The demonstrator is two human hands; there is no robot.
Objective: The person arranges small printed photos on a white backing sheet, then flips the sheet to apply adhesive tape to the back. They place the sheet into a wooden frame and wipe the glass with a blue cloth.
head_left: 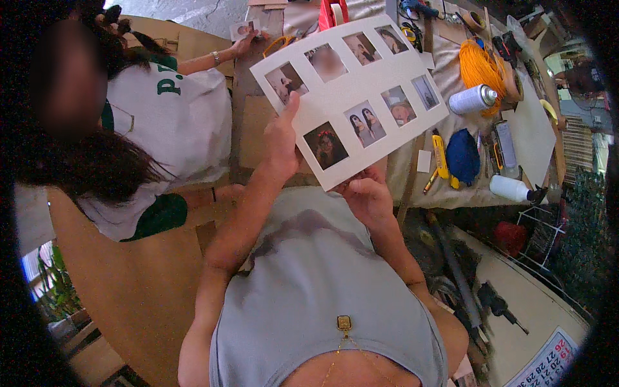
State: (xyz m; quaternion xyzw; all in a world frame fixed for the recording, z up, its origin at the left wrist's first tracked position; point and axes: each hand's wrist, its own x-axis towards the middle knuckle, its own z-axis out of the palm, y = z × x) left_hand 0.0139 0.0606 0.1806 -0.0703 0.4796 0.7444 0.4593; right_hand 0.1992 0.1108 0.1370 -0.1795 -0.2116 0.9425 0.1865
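Note:
A white photo mat board (338, 97) with several small pictures in two rows of cut-out windows is held up, tilted, in front of me. My left hand (282, 140) grips its left edge, the thumb lying on the front face and the other fingers hidden behind. At the lower edge, my right hand (367, 198) is closed with its fingers against the board, partly covered by it. One window near the left thumb holds a picture (285, 84) of a person.
Another person in a white and green shirt (187, 106) stands at left, a hand near a small photo (245, 29). On the cloth-covered table at right lie a spray can (472, 100), orange cord (478, 68), a yellow utility knife (440, 157), blue cloth (463, 157) and a white bottle (509, 188).

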